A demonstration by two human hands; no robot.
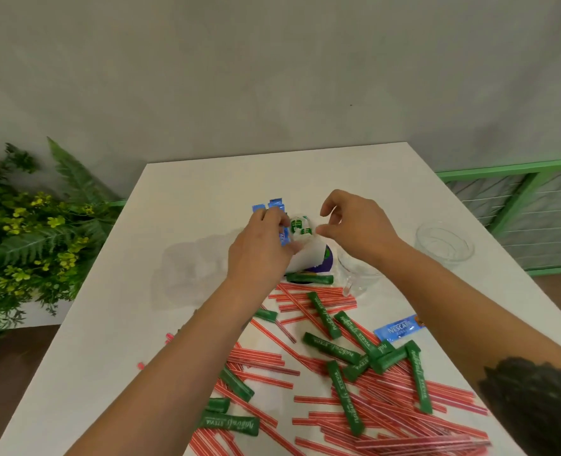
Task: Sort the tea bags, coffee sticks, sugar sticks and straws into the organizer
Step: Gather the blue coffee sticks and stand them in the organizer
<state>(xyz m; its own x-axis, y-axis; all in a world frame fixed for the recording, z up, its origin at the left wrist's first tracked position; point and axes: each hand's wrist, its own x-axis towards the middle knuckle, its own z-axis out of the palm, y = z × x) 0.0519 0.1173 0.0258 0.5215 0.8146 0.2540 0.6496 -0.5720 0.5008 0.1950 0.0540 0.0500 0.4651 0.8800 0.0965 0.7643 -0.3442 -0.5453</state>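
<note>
My left hand (259,248) is shut on a bundle of blue coffee sticks (270,205), which stand upright above its fingers at mid-table. Just to their right sit white-and-green tea bags (300,225). A white packet with a purple patch (310,260) lies below them. My right hand (354,225) hovers beside the tea bags with thumb and forefinger apart and nothing in them. Green sugar sticks (333,348) and red-striped straws (387,419) are scattered over the near right of the table. One blue coffee stick (399,328) lies among them.
A clear glass cup (359,278) stands under my right wrist and a clear bowl (445,245) sits near the table's right edge. A faint see-through shape (190,268) lies left of my left hand. Plants (32,225) stand left of the white table (108,307).
</note>
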